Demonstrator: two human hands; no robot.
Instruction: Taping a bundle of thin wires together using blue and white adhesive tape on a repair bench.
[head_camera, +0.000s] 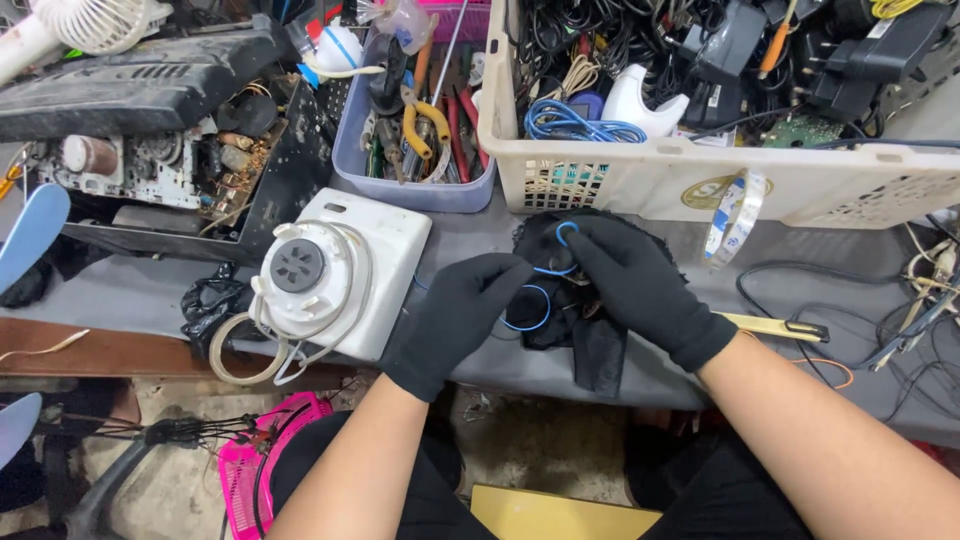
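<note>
Both my hands wear black gloves and meet over a black part (585, 335) lying on the grey bench (130, 290). My left hand (455, 320) pinches a thin blue wire (535, 310) that loops beside the black part. My right hand (640, 285) holds the same blue wire higher up, where it curls over my fingertip. A white square appliance base (345, 275) with a round grey hub and a white cord sits just left of my left hand.
A cream basket (700, 180) full of cables and adapters stands behind my hands. A lavender bin (420, 185) holds pliers and screwdrivers. An opened electronic chassis (160, 170) lies far left. Loose cables (900, 320) trail at right. A pink basket (255, 465) sits below the bench.
</note>
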